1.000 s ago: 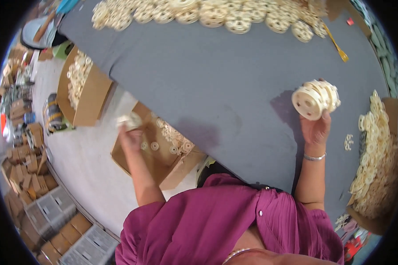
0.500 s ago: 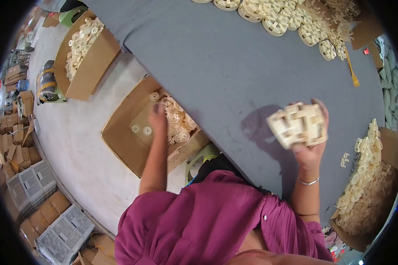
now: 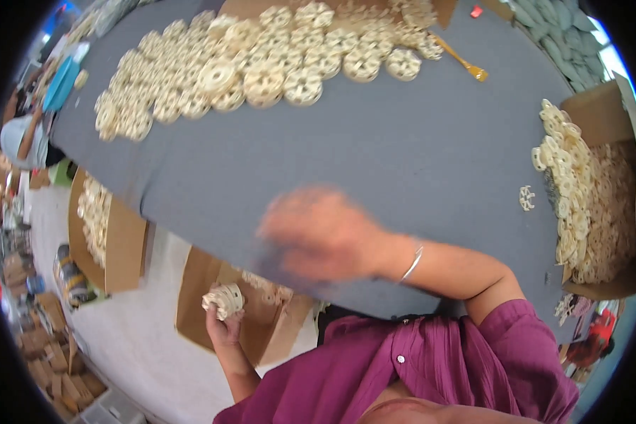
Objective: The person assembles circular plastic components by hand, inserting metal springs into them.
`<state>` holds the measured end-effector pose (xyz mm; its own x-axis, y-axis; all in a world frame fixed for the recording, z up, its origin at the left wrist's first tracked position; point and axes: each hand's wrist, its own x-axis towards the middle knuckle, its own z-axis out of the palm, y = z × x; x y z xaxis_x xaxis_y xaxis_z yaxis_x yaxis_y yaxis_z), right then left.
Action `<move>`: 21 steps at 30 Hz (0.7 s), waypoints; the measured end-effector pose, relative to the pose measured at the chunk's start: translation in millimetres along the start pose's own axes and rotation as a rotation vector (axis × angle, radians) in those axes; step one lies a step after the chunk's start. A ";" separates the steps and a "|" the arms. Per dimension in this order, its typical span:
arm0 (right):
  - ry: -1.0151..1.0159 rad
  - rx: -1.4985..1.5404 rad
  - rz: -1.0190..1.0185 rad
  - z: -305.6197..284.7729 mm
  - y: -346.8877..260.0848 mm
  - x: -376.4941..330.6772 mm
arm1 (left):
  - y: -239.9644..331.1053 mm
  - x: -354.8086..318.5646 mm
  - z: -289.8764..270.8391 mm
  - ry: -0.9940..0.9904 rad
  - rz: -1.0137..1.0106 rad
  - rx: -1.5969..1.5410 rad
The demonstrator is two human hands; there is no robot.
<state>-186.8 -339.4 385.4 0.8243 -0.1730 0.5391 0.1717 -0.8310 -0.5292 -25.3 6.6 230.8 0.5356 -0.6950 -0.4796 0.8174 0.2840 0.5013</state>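
Note:
My left hand (image 3: 226, 329) is closed around a short stack of round cream plastic parts (image 3: 224, 300). It holds the stack above the cardboard box (image 3: 194, 318) beside the table. Inside that box lie more pale round parts (image 3: 261, 286), partly hidden by the table edge. My right hand (image 3: 325, 233), a bracelet on its wrist, is over the grey table near its front edge. Motion smears its fingers, so I cannot make out whether anything is in them.
Rows of stacked cream round parts (image 3: 264, 83) line the table's far side, by a yellow-handled tool (image 3: 466, 65). At right, a box (image 3: 604, 116) spills cream parts onto the table; one loose piece (image 3: 526, 198) lies nearby. Another filled box (image 3: 126, 244) stands left. Someone (image 3: 25, 141) is at far left.
The stack that my right hand held is no longer visible there. My left hand has come up from the box's contents with a stack. My right hand has swung left, and the view has turned.

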 end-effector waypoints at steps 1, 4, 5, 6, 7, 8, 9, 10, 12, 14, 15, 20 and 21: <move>0.122 -0.143 0.052 -26.4 34.1 -6.4 | -15.3 7.9 -29.3 0.299 0.013 0.126; 0.618 -0.285 0.616 -102.3 134.7 -30.1 | -88.4 63.6 -156.5 0.472 -0.353 0.500; 0.623 -0.371 0.682 -123.6 176.1 -46.1 | -109.5 77.1 -173.4 0.446 -0.480 0.574; 0.626 -0.450 0.750 -137.2 208.1 -53.7 | -126.6 89.7 -183.3 0.377 -0.478 0.499; 0.639 -0.470 0.749 -143.5 220.1 -48.4 | -130.8 105.9 -177.4 0.355 -0.483 0.504; 0.590 -0.343 0.731 -146.8 231.2 -41.8 | -131.8 119.8 -172.0 0.417 -0.463 0.694; 0.536 -0.209 0.710 -147.9 236.4 -32.8 | -130.7 128.8 -163.9 0.487 -0.433 0.880; 0.542 -0.210 0.700 -145.5 239.5 -24.0 | -126.8 135.2 -156.3 0.564 -0.393 1.063; 0.398 -0.179 0.651 -132.4 239.8 -2.2 | -111.2 137.7 -139.7 0.741 -0.295 1.418; 0.389 -0.085 0.676 -135.6 238.0 4.9 | -80.4 130.3 -74.0 1.143 0.089 1.656; 0.400 -0.070 0.564 -123.3 239.7 23.6 | -34.0 107.4 -130.3 1.398 0.653 1.672; 0.366 -0.189 0.411 -140.7 256.5 49.1 | 145.0 118.8 108.3 0.793 1.568 1.391; 0.281 -0.336 0.388 -141.5 257.4 52.1 | 166.8 147.4 138.1 0.757 1.644 1.558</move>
<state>-175.9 -637.1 370.0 0.6097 -0.5939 0.5249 -0.3325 -0.7928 -0.5108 160.7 -139.7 343.2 0.5618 -0.1393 0.8155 -0.6898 -0.6230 0.3688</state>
